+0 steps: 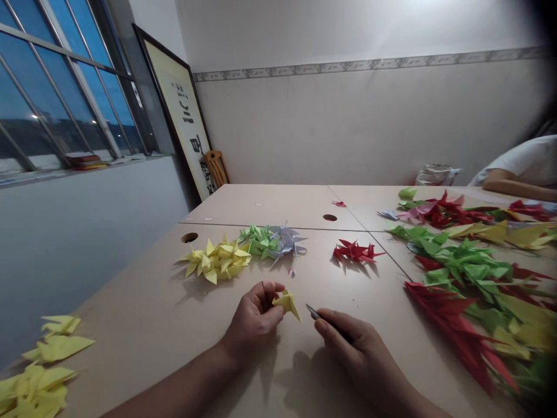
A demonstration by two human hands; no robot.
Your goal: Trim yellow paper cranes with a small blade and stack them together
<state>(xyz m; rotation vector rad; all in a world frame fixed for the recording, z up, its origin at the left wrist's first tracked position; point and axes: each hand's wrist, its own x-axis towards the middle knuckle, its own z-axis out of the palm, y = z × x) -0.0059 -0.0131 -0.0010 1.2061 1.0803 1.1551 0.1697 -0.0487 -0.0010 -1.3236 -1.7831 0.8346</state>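
My left hand pinches a small yellow folded paper crane at its fingertips. My right hand is shut on a slim metal-tipped tool, its point a short gap from the crane. Both hands rest low over the beige table. Ahead of them lie loose heaps of yellow paper cranes, green paper cranes and pale lilac paper cranes. A small cluster of red paper cranes sits to the right.
Large mixed heaps of red, green and yellow paper cranes cover the table's right side. More yellow cranes lie past the left edge. A person in a white shirt leans at the far right. The table top has round holes.
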